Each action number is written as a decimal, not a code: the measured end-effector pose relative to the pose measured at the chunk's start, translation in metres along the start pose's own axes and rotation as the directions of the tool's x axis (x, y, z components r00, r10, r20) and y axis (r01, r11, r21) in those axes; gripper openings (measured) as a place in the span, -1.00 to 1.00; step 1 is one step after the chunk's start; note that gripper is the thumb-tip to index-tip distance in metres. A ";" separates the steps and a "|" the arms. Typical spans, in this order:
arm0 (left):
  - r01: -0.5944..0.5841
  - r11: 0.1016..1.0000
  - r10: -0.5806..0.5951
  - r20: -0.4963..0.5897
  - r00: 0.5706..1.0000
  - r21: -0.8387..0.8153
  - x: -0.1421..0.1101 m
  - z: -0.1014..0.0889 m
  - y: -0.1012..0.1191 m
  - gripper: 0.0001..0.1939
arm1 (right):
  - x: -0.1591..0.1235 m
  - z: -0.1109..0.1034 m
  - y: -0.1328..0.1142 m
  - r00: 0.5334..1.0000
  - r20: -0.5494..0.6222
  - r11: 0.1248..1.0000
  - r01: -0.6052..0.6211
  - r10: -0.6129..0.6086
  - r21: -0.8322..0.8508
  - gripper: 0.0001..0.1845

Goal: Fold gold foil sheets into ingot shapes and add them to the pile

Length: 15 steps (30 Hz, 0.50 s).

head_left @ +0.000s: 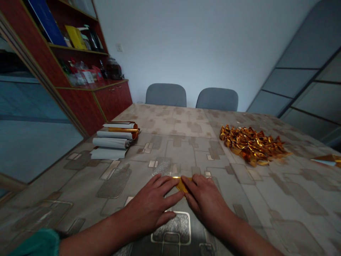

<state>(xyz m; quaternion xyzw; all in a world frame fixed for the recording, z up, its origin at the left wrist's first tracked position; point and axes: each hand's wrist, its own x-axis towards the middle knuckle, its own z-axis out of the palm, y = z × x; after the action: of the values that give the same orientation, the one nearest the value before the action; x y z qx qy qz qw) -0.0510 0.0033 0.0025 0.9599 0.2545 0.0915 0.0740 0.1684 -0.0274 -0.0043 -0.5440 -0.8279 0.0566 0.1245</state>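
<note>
While left hand and right hand rest open on gold foil, patterned tabletop carries paper rolls at 10 o'clock.

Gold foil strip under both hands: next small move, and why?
I'd probably press the gold foil strip flat along its fold. The fingertips of the left hand and right hand are already on it, and it lies on the patterned table cover. The pile of gold foil pieces looks tightly folded, so a firm crease seems likely to match.
</note>
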 end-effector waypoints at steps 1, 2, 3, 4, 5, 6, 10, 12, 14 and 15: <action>-0.004 1.000 0.004 -0.001 1.000 -0.017 0.000 -0.001 0.000 -0.44 | 0.000 -0.001 0.001 1.000 0.006 1.000 0.005 -0.005 0.003 -0.60; -0.006 0.999 0.006 -0.003 1.000 -0.034 0.001 -0.002 0.000 -0.42 | 0.000 -0.001 0.002 1.000 0.008 1.000 0.010 -0.010 0.001 -0.59; -0.008 0.999 0.008 -0.004 1.000 -0.049 0.001 -0.003 -0.001 -0.40 | 0.000 0.000 0.003 1.000 0.007 1.000 0.015 -0.015 -0.003 -0.58; -0.012 0.998 0.011 -0.006 1.000 -0.062 0.002 -0.004 -0.001 -0.39 | 0.000 0.001 0.005 1.000 0.004 1.000 0.022 -0.022 -0.008 -0.58; -0.017 0.997 0.017 -0.007 1.000 -0.074 0.002 -0.005 -0.001 -0.38 | -0.001 0.002 0.006 1.000 -0.001 0.999 0.029 -0.029 -0.013 -0.58; -0.023 0.996 0.022 -0.007 1.000 -0.083 0.002 -0.005 -0.001 -0.36 | -0.002 0.004 0.007 0.999 -0.007 0.999 0.035 -0.035 -0.021 -0.59; -0.040 0.997 0.040 0.001 0.999 -0.067 0.000 -0.004 -0.002 -0.31 | -0.003 0.009 0.007 0.998 -0.036 0.998 0.041 -0.043 -0.051 -0.60; -0.031 0.999 0.031 0.011 0.999 -0.033 -0.001 -0.002 -0.003 -0.30 | -0.002 0.010 0.007 0.998 -0.049 0.997 0.034 -0.038 -0.070 -0.59; -0.012 1.000 0.012 0.023 1.000 0.001 -0.002 0.000 -0.003 -0.27 | -0.002 0.009 0.006 0.998 -0.057 0.997 0.029 -0.033 -0.076 -0.59; -0.007 1.000 0.006 0.031 0.999 0.012 -0.003 0.001 -0.003 -0.24 | -0.002 0.008 0.007 0.998 -0.060 0.998 0.029 -0.032 -0.063 -0.60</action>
<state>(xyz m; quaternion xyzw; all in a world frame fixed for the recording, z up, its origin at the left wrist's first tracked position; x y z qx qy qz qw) -0.0543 0.0041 0.0006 0.9624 0.2508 0.0752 0.0721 0.1728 -0.0263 -0.0139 -0.5364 -0.8333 0.0124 0.1334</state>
